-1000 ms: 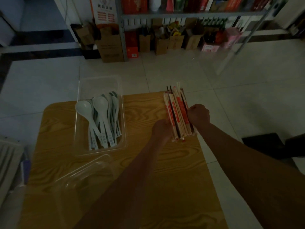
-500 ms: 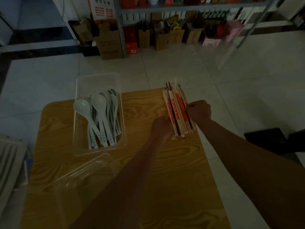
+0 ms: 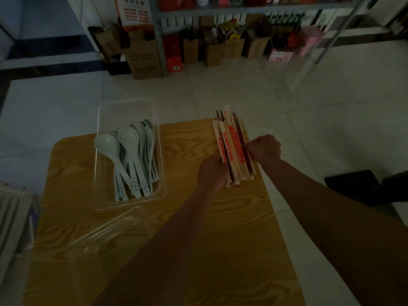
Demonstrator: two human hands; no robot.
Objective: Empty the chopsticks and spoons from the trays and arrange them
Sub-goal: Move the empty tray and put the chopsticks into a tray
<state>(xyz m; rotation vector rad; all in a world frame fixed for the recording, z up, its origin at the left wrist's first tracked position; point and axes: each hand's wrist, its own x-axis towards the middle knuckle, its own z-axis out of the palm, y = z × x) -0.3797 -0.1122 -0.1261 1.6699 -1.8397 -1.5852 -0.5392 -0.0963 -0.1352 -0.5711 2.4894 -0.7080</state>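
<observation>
A bundle of paper-wrapped chopsticks (image 3: 233, 146) lies at the far right corner of the wooden table (image 3: 187, 217). My left hand (image 3: 213, 172) grips the bundle's left side near its near end. My right hand (image 3: 263, 149) pinches the bundle's right edge, fingers curled. Several pale green spoons (image 3: 130, 160) lie in a clear plastic tray (image 3: 103, 202) at the table's far left. A second clear tray (image 3: 110, 230) with nothing visible in it sits in front of the spoon tray.
The table's right edge runs close beside the chopsticks, with tiled floor beyond. A metal shelf (image 3: 242, 9) with cardboard boxes (image 3: 144, 60) stands at the back. A slatted white object (image 3: 11, 217) is at the left edge. A dark object (image 3: 362, 188) sits on the floor at right.
Both hands stay on the chopstick bundle; the right hand has shifted slightly along its right edge and the sticks look a little more squared up.
</observation>
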